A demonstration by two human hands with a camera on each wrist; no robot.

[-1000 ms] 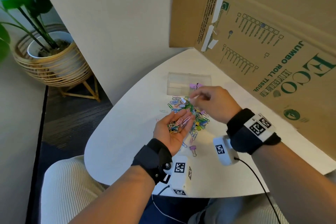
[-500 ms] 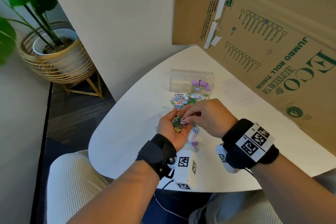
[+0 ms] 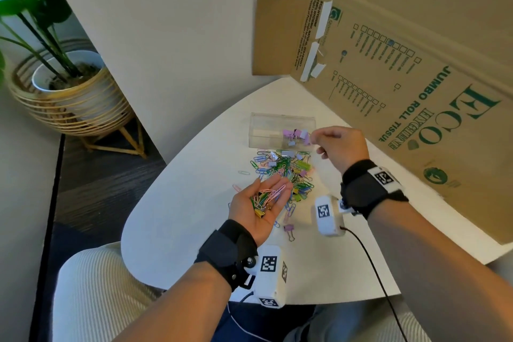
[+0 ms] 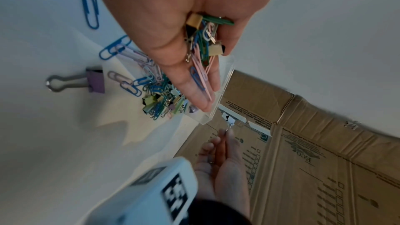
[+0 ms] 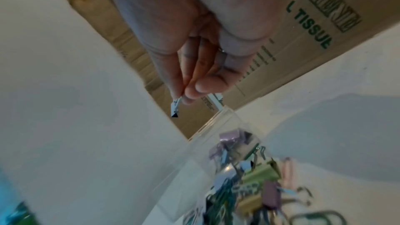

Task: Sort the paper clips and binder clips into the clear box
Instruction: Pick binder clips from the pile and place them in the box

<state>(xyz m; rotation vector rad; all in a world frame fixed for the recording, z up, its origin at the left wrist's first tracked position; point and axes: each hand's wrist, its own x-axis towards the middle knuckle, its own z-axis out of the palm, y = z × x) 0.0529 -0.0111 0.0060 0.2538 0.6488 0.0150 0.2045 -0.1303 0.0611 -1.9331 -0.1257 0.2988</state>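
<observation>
My left hand (image 3: 270,184) lies palm up over the near side of the clip pile (image 3: 283,172), fingers straight, carrying a heap of paper clips and small binder clips (image 4: 203,40). The clear box (image 3: 280,125) stands just beyond the pile, with purple binder clips (image 3: 295,134) in its right end. My right hand (image 3: 316,140) hovers at the box's right end. Its thumb and forefinger pinch a small white binder clip (image 5: 175,109) by its wire handle, above the box rim (image 5: 216,126).
A large cardboard box (image 3: 402,78) leans along the right side of the white table (image 3: 180,216). One purple binder clip (image 3: 288,229) lies apart near the front edge. A potted plant (image 3: 69,86) stands on the floor at left, beyond the table's rounded edge.
My right hand has left the left palm, where it was picking, and moved away to the box's right end with a small clip. The left hand has flattened out.
</observation>
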